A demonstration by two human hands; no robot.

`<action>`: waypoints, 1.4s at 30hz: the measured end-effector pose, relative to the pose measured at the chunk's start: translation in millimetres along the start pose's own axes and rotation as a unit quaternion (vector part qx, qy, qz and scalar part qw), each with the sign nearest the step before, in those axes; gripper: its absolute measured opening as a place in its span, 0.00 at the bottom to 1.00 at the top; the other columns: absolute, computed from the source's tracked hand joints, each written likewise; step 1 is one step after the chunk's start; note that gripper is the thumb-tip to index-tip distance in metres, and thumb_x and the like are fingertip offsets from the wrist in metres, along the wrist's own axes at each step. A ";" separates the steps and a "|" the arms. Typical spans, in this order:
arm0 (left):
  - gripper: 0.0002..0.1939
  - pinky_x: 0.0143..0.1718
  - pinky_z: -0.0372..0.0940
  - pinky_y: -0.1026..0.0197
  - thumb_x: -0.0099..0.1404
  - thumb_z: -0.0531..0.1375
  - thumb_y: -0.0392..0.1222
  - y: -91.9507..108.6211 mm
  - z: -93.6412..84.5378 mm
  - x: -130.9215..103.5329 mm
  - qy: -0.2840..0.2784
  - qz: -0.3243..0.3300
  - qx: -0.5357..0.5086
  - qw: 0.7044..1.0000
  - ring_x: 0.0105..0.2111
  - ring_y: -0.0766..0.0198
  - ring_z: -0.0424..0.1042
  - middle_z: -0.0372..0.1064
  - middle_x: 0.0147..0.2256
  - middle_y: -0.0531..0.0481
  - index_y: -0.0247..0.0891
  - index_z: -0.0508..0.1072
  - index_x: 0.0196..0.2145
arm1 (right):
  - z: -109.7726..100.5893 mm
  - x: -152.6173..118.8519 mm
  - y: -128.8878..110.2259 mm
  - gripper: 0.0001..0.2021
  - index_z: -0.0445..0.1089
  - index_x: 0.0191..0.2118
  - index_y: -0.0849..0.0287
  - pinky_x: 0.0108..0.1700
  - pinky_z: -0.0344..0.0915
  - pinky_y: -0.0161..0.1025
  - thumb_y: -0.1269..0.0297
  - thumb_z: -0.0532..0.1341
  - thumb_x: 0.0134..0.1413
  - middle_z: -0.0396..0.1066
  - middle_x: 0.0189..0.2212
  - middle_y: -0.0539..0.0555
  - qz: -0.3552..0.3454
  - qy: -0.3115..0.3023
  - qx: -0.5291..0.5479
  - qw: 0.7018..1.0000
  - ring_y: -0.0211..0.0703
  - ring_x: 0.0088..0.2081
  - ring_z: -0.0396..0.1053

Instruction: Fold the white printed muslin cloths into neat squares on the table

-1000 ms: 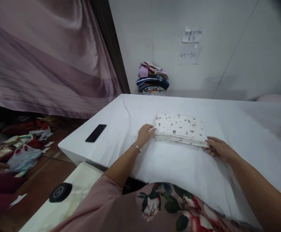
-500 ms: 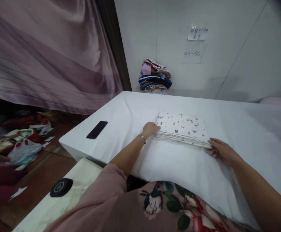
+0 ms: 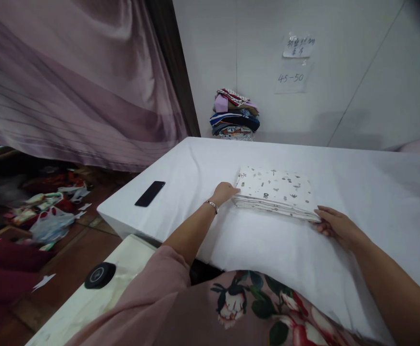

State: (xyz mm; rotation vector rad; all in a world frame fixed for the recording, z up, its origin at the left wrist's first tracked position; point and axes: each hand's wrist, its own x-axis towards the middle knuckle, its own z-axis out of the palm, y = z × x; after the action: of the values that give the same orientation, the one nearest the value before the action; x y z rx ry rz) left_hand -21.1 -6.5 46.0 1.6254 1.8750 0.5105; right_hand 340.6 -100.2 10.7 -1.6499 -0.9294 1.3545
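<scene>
A folded white cloth (image 3: 274, 187) with small grey and dark printed motifs lies flat on the white-covered table (image 3: 210, 161), its layered edge facing me. My left hand (image 3: 225, 192) grips its near left corner, thumb on top and the other fingers mostly hidden. At the near right corner, my right hand (image 3: 332, 222) pinches the layers between thumb and fingers. A bracelet circles my left wrist.
A black phone (image 3: 150, 193) lies on the table's left part. Below stands a pale surface with a round black object (image 3: 100, 275). Folded fabrics (image 3: 235, 115) are piled by the wall. A curtain (image 3: 87, 81) hangs left, above plastic bags (image 3: 51, 225) on the floor.
The view has shifted slightly, so everything sits a little further right. Both hands keep their hold on the folded cloth, which has not visibly changed shape.
</scene>
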 end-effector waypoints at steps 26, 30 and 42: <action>0.23 0.22 0.54 0.64 0.55 0.62 0.57 -3.7 14.5 -8.5 -0.068 -0.032 -0.043 0.996 0.18 0.67 0.60 0.57 0.14 0.53 0.38 0.61 0.15 | 0.2 -1.4 -7.2 0.23 0.60 0.55 0.60 0.17 0.61 0.28 0.66 0.61 0.54 0.72 0.24 0.53 0.010 0.015 -0.003 1.000 0.34 0.18 0.65; 0.22 0.24 0.56 0.63 0.56 0.60 0.56 -8.4 15.6 -11.0 -0.064 -0.026 -0.032 0.997 0.20 0.65 0.64 0.60 0.14 0.53 0.39 0.62 0.16 | 2.9 -6.1 -13.7 0.25 0.57 0.58 0.61 0.17 0.61 0.28 0.68 0.60 0.54 0.72 0.23 0.53 0.012 0.028 -0.017 0.999 0.34 0.18 0.65; 0.17 0.24 0.60 0.64 0.57 0.60 0.52 0.4 15.3 -10.8 -0.077 -0.032 -0.035 0.996 0.22 0.63 0.69 0.69 0.23 0.50 0.35 0.69 0.35 | 2.1 -1.9 -21.4 0.21 0.67 0.53 0.60 0.38 0.68 0.43 0.59 0.60 0.53 0.73 0.38 0.61 -0.179 0.161 -0.431 0.870 0.51 0.40 0.69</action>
State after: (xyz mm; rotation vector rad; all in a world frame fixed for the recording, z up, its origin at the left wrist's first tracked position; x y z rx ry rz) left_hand -10.0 -18.5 36.9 1.5100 1.7699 0.4069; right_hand 337.1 -92.7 30.6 -2.0942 -1.6674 0.3633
